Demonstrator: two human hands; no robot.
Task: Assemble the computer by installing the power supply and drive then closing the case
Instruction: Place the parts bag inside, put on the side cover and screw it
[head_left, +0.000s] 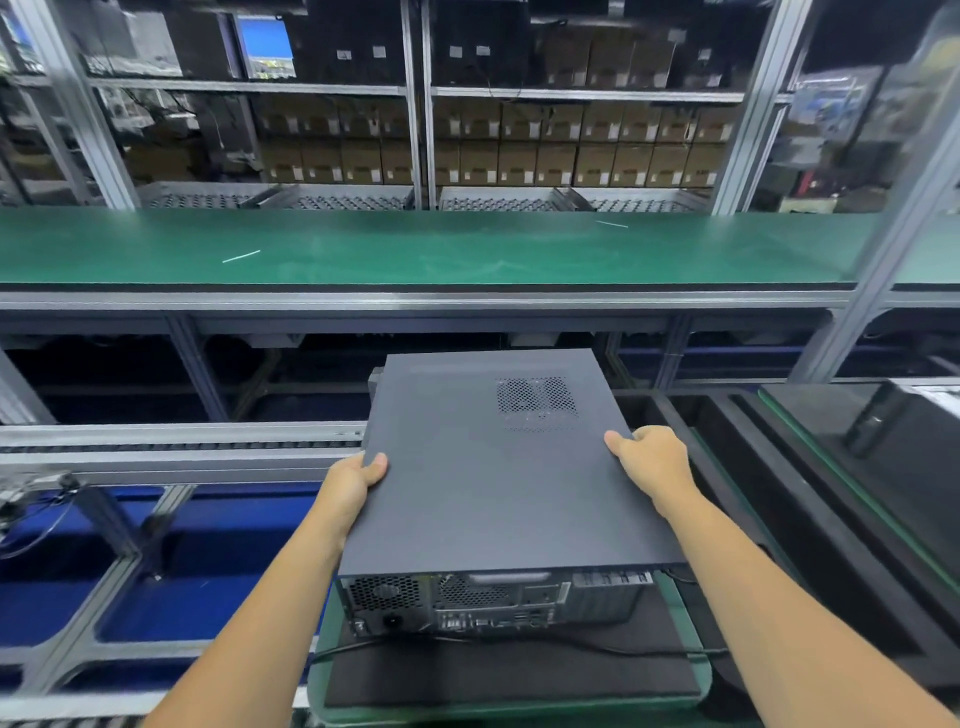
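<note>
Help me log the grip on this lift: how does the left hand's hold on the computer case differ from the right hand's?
The left hand grips the computer case at its left edge, the right hand at its right edge. The left hand sits slightly lower in the picture, nearer the camera. The left thumb points right across the lid, the right thumb points left. Both lay the thumb on top with the fingers hidden beneath the edge.

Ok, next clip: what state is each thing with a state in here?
Computer case: closed, lying flat, rear ports facing the camera.
Side panel: on top of the case, covering it.
Left hand: grips the panel's left edge.
Right hand: grips the panel's right edge.
Green conveyor belt: bare but for two small strips.
</note>
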